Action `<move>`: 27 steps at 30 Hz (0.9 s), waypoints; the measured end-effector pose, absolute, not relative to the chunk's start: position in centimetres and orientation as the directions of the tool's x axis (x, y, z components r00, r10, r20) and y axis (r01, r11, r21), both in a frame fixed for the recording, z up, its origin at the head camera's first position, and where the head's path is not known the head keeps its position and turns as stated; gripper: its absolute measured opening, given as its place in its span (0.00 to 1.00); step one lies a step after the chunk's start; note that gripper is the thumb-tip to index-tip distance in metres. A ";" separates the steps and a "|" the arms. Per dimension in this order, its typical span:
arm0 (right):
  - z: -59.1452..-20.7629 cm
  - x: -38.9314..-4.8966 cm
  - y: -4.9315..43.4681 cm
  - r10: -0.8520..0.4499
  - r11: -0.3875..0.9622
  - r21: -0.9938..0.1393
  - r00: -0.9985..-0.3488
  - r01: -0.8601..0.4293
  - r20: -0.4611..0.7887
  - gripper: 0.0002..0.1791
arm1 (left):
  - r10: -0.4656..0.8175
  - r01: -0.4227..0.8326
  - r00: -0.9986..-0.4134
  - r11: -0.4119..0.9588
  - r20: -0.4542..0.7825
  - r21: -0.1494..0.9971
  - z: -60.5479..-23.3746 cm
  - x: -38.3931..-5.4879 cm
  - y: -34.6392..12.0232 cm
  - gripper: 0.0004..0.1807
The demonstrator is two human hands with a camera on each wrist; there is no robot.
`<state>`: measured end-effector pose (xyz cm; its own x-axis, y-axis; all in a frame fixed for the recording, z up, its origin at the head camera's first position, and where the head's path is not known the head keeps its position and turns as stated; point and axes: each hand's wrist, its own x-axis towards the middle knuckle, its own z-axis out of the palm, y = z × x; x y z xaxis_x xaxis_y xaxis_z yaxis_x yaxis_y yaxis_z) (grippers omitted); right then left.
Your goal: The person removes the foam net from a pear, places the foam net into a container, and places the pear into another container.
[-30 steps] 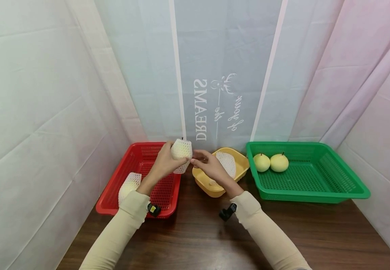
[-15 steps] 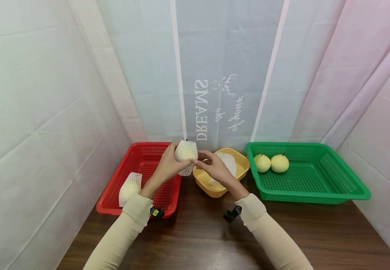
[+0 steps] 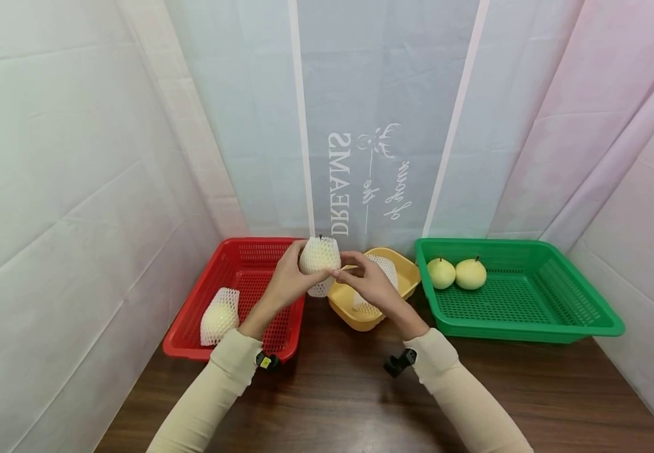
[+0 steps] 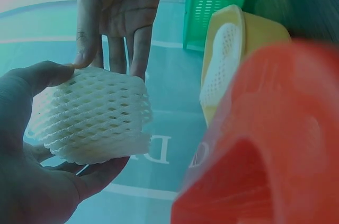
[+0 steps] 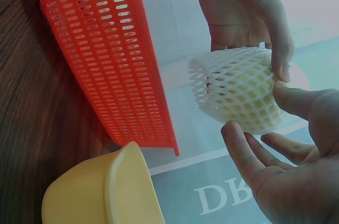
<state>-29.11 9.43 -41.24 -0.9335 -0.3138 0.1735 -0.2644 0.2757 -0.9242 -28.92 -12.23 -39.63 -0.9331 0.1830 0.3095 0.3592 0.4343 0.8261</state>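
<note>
Above the gap between the red and yellow baskets, my left hand (image 3: 288,280) grips a pear (image 3: 320,255) in a white foam net sleeve (image 4: 98,118), thumb on one side and fingers on the other. The pear's dark stem pokes out at the top in the head view. My right hand (image 3: 376,286) meets the sleeve from the right. Its thumb (image 5: 296,99) presses the net beside the left thumb, and its fingertips (image 5: 233,131) touch the net's other side. Pale yellow pear skin shows through the mesh in the right wrist view.
Another netted pear (image 3: 219,319) lies in the red basket (image 3: 259,283) at left. The yellow basket (image 3: 360,322) behind my right hand contains white foam netting (image 3: 384,269). On the right, the green basket (image 3: 513,305) holds two bare pears (image 3: 441,274), side by side.
Both hands and the netted pear have shifted slightly right. My right hand's fingers have come up against the sleeve. The baskets have stayed in place.
</note>
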 end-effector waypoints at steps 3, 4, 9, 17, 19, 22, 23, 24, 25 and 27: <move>-41.1 -28.8 9.8 -0.317 0.283 -0.920 -0.932 -0.271 0.177 0.30 | 0.193 0.365 -0.931 0.420 0.311 0.831 -39.7 -28.7 -12.0 0.40; -41.0 -28.7 10.0 -0.321 0.286 -0.918 -0.930 -0.276 0.180 0.29 | 0.193 0.366 -0.930 0.418 0.312 0.832 -39.7 -28.6 -11.9 0.40; -40.8 -28.2 10.7 -0.337 0.297 -0.913 -0.925 -0.279 0.173 0.29 | 0.196 0.367 -0.930 0.398 0.312 0.841 -39.7 -28.1 -11.4 0.41; -40.4 -27.1 11.7 -0.327 0.308 -0.911 -0.929 -0.276 0.171 0.29 | 0.200 0.376 -0.925 0.370 0.323 0.850 -39.6 -27.2 -10.5 0.41; -40.4 -26.9 11.9 -0.325 0.305 -0.909 -0.928 -0.284 0.181 0.29 | 0.198 0.378 -0.924 0.364 0.326 0.851 -39.7 -27.1 -10.2 0.40; -40.5 -26.6 12.3 -0.324 0.295 -0.908 -0.925 -0.297 0.197 0.29 | 0.198 0.387 -0.920 0.349 0.337 0.853 -39.8 -26.9 -9.8 0.40; -40.5 -26.5 12.4 -0.325 0.292 -0.908 -0.924 -0.300 0.201 0.29 | 0.197 0.391 -0.919 0.348 0.342 0.852 -39.9 -26.8 -9.7 0.40; -40.5 -26.3 12.5 -0.327 0.290 -0.908 -0.923 -0.302 0.203 0.28 | 0.198 0.393 -0.918 0.344 0.343 0.853 -40.0 -26.7 -9.6 0.40; -40.5 -26.2 12.6 -0.329 0.289 -0.908 -0.922 -0.304 0.205 0.28 | 0.198 0.395 -0.917 0.340 0.346 0.853 -40.0 -26.6 -9.5 0.40; -40.6 -26.0 12.9 -0.330 0.286 -0.908 -0.921 -0.306 0.207 0.28 | 0.196 0.400 -0.915 0.336 0.352 0.853 -40.2 -26.4 -9.3 0.40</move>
<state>-25.95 12.87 -40.56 -0.9211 -0.3299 0.2065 -0.3060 0.2859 -0.9081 -26.44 -9.25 -40.16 -0.9154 0.1962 0.3515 0.3995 0.3360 0.8529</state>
